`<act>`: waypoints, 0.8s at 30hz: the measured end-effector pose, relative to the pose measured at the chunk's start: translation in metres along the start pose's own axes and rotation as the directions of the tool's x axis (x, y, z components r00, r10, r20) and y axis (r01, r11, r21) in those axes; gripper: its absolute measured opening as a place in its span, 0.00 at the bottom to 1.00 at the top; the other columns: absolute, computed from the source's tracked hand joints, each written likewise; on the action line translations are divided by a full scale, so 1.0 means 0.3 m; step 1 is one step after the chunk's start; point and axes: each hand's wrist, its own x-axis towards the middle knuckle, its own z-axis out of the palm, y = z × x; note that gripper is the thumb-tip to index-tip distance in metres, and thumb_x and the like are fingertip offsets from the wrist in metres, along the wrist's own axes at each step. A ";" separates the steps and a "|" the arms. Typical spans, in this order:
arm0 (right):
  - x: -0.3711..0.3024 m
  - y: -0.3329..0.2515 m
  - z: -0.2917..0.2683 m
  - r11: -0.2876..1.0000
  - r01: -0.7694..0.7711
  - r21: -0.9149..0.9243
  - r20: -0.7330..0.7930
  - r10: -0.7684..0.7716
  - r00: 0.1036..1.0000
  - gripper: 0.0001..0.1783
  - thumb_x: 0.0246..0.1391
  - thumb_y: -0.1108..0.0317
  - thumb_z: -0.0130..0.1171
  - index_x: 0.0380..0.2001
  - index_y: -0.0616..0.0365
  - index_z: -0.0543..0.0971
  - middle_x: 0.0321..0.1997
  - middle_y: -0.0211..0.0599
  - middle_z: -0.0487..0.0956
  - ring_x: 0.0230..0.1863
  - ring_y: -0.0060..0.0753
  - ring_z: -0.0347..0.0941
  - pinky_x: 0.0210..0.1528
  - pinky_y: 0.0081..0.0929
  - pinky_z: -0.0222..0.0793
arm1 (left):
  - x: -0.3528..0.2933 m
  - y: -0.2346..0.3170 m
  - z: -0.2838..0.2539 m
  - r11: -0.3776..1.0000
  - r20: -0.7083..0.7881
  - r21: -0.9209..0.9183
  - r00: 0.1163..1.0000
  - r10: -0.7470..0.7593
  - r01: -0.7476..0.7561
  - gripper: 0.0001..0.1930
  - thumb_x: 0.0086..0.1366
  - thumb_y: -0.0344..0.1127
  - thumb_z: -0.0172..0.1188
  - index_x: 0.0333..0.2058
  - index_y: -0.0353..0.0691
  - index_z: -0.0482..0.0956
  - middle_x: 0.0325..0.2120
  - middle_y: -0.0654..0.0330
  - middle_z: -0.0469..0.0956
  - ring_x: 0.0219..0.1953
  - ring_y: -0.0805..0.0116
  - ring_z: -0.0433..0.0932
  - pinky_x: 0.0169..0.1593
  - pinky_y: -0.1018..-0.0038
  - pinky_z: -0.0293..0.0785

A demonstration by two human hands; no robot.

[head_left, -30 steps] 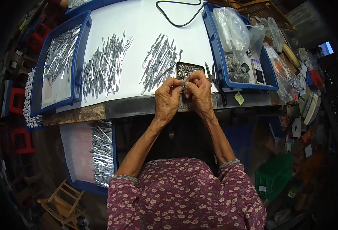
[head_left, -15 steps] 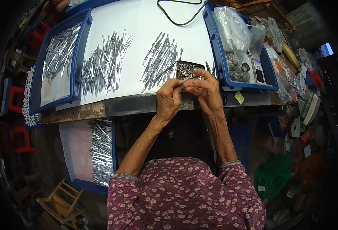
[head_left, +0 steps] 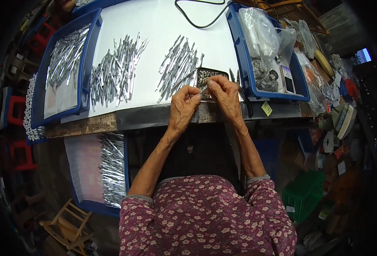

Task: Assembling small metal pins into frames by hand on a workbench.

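Here we go: the right hand (head_left: pixel 225 97), its fingers spread half a second ago, now pinches thumb to forefinger on a slim metal piece (head_left: pixel 203 90), upper centre of the frame. The left hand (head_left: pixel 183 110) has its lower end, closed tight. Lower right of them, we spot a yellow tag (head_left: pixel 266 109), print too small to read. Under both wrists runs the table's front edge (head_left: pixel 154 115); further up, white tabletop (head_left: pixel 149 70) shows between two metal piles (head_left: pixel 177 70).

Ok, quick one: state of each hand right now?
Left hand: closed, pinching a small metal piece at the fingertips.
Right hand: fingertips pinched together right by that piece; whether they grip it too cannot be told.
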 end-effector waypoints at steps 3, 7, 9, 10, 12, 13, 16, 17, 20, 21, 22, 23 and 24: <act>0.008 0.009 0.002 0.970 0.083 -0.229 -0.022 -0.090 0.996 0.10 0.53 0.67 0.49 0.26 0.64 0.74 0.17 0.34 0.72 0.19 0.23 0.67 0.21 0.22 0.60 | -0.001 -0.002 -0.001 0.999 -0.012 0.029 0.999 0.030 -0.029 0.06 0.57 0.30 0.55 0.31 0.33 0.71 0.19 0.70 0.68 0.19 0.88 0.62 0.21 0.91 0.58; 0.010 0.001 0.007 0.903 0.089 -0.421 -0.002 -0.100 0.995 0.13 0.52 0.64 0.46 0.24 0.64 0.72 0.16 0.42 0.70 0.19 0.34 0.69 0.23 0.31 0.62 | 0.001 -0.018 -0.002 0.993 -0.031 0.096 0.997 0.077 -0.074 0.03 0.56 0.26 0.53 0.29 0.32 0.71 0.19 0.68 0.67 0.17 0.87 0.61 0.19 0.88 0.58; 0.009 0.000 0.012 0.887 0.081 -0.454 0.000 -0.091 0.996 0.14 0.52 0.64 0.45 0.23 0.65 0.71 0.16 0.44 0.69 0.20 0.38 0.69 0.24 0.32 0.62 | 0.002 -0.025 0.001 0.988 -0.042 0.121 0.994 0.105 -0.099 0.03 0.55 0.25 0.53 0.28 0.32 0.71 0.18 0.69 0.67 0.16 0.88 0.60 0.18 0.88 0.56; 0.007 0.004 0.018 0.875 0.079 -0.478 -0.017 -0.099 0.995 0.14 0.52 0.64 0.45 0.21 0.65 0.70 0.16 0.44 0.69 0.20 0.39 0.69 0.24 0.32 0.62 | 0.002 -0.028 0.004 0.983 -0.052 0.139 0.990 0.128 -0.120 0.02 0.55 0.25 0.53 0.28 0.32 0.71 0.17 0.70 0.67 0.16 0.88 0.59 0.18 0.87 0.56; 0.004 0.010 0.020 0.862 0.075 -0.502 -0.035 -0.107 0.994 0.15 0.52 0.64 0.44 0.20 0.65 0.69 0.16 0.44 0.69 0.20 0.40 0.69 0.24 0.32 0.62 | 0.000 -0.034 0.003 0.978 -0.063 0.156 0.986 0.151 -0.140 0.02 0.54 0.24 0.53 0.27 0.32 0.72 0.16 0.70 0.67 0.15 0.87 0.59 0.18 0.87 0.55; 0.005 0.013 0.016 0.863 0.065 -0.502 -0.032 -0.093 0.995 0.15 0.52 0.64 0.44 0.20 0.65 0.69 0.15 0.44 0.69 0.19 0.40 0.68 0.24 0.33 0.62 | 0.000 -0.036 0.003 0.977 -0.062 0.183 0.990 0.127 -0.113 0.02 0.54 0.25 0.55 0.27 0.32 0.72 0.18 0.69 0.69 0.18 0.87 0.62 0.22 0.87 0.60; 0.004 0.033 0.014 0.870 0.060 -0.489 -0.040 -0.091 0.995 0.16 0.52 0.63 0.44 0.19 0.65 0.69 0.14 0.44 0.68 0.18 0.41 0.67 0.24 0.33 0.61 | -0.008 -0.020 0.011 0.965 -0.069 0.249 0.992 0.105 -0.085 0.03 0.54 0.26 0.56 0.27 0.32 0.73 0.20 0.68 0.71 0.21 0.85 0.65 0.26 0.87 0.64; 0.003 0.037 0.014 0.877 0.065 -0.476 -0.050 -0.101 0.994 0.16 0.52 0.63 0.44 0.19 0.65 0.69 0.14 0.44 0.67 0.18 0.41 0.66 0.23 0.34 0.61 | -0.012 -0.013 0.015 0.954 -0.076 0.290 0.991 0.109 -0.083 0.02 0.54 0.26 0.55 0.27 0.33 0.73 0.21 0.68 0.71 0.22 0.85 0.65 0.26 0.87 0.64; 0.008 0.032 0.006 0.898 0.030 -0.439 -0.013 -0.040 0.999 0.16 0.53 0.63 0.44 0.21 0.66 0.70 0.15 0.45 0.67 0.18 0.40 0.66 0.23 0.34 0.60 | -0.014 -0.020 0.022 0.942 -0.093 0.310 0.982 0.165 -0.129 0.03 0.55 0.26 0.54 0.30 0.35 0.73 0.21 0.68 0.70 0.22 0.86 0.65 0.26 0.88 0.63; 0.006 0.032 0.006 0.898 0.031 -0.439 -0.013 -0.041 0.999 0.16 0.53 0.63 0.44 0.21 0.66 0.70 0.15 0.45 0.67 0.18 0.40 0.66 0.23 0.34 0.60 | -0.014 -0.025 0.023 0.942 -0.094 0.310 0.982 0.166 -0.130 0.03 0.55 0.26 0.54 0.30 0.35 0.73 0.21 0.68 0.70 0.22 0.86 0.65 0.26 0.88 0.63; 0.002 0.029 0.007 0.912 0.053 -0.408 -0.045 -0.078 0.996 0.14 0.53 0.64 0.44 0.23 0.65 0.71 0.16 0.42 0.68 0.18 0.35 0.65 0.23 0.31 0.60 | -0.013 -0.029 0.023 0.945 -0.083 0.282 0.977 0.194 -0.164 0.04 0.56 0.26 0.52 0.32 0.35 0.71 0.18 0.68 0.69 0.19 0.85 0.63 0.22 0.86 0.60; -0.004 0.023 0.009 0.923 0.075 -0.377 -0.079 -0.113 0.990 0.13 0.53 0.65 0.45 0.25 0.65 0.71 0.16 0.39 0.68 0.19 0.30 0.65 0.22 0.28 0.60 | -0.012 -0.032 0.023 0.947 -0.073 0.252 0.972 0.222 -0.198 0.05 0.58 0.27 0.51 0.33 0.35 0.70 0.15 0.67 0.67 0.16 0.85 0.62 0.19 0.84 0.58; -0.011 0.010 0.001 0.923 0.076 -0.377 -0.081 -0.114 0.990 0.13 0.53 0.65 0.45 0.25 0.65 0.71 0.16 0.39 0.68 0.19 0.30 0.65 0.22 0.28 0.60 | -0.012 -0.033 0.021 0.947 -0.071 0.253 0.972 0.223 -0.199 0.05 0.58 0.27 0.51 0.33 0.35 0.70 0.15 0.67 0.67 0.16 0.85 0.62 0.19 0.84 0.58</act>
